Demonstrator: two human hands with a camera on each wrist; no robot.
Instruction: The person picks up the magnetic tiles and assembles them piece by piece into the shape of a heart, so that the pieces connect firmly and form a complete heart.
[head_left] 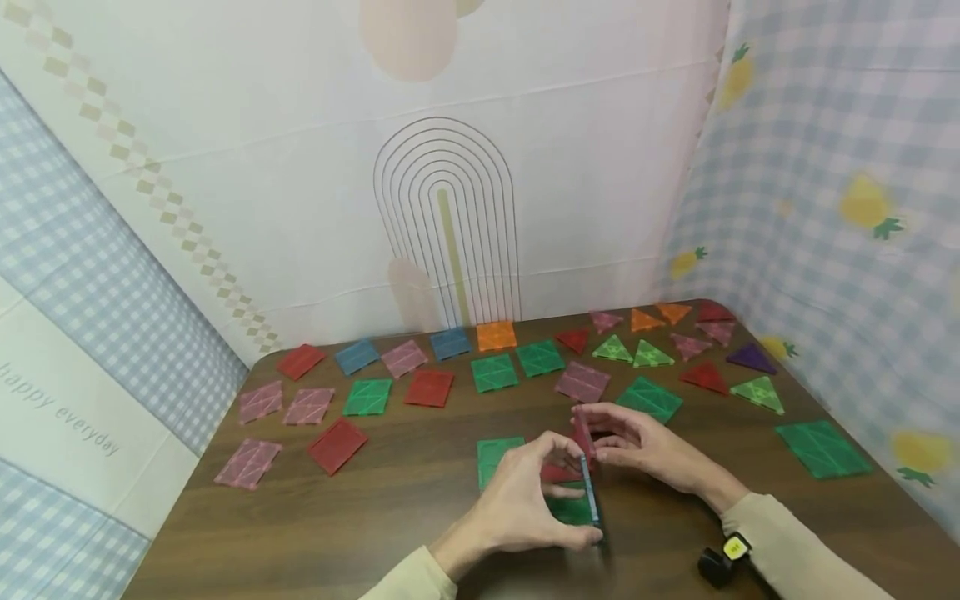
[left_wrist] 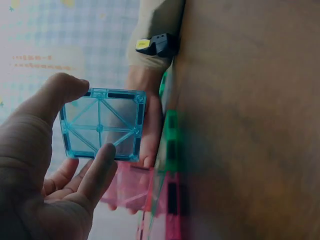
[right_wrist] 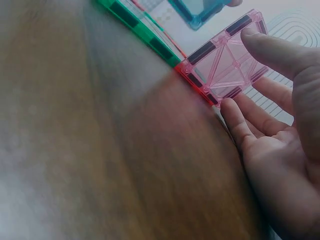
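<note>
My left hand (head_left: 513, 500) pinches a blue square magnetic tile (left_wrist: 120, 112) by its edges, thumb on one edge and fingers on the opposite one. The tile stands on edge beside a flat green magnetic tile (head_left: 576, 512). With thumb and fingers, my right hand (head_left: 652, 447) grips a pink square magnetic tile (right_wrist: 230, 65) upright. In the right wrist view the pink tile's lower edge meets a red magnetic tile (right_wrist: 196, 86), which lies flat next to the green one. Another flat green tile (head_left: 493, 457) lies farther left, partly behind the left hand.
Several square tiles, such as a red one (head_left: 337, 446) and a pink one (head_left: 249, 463), lie across the left and back of the wooden table (head_left: 360, 525). Several triangles, including a light green one (head_left: 759, 392), lie back right. A green tile (head_left: 823, 448) is at the right.
</note>
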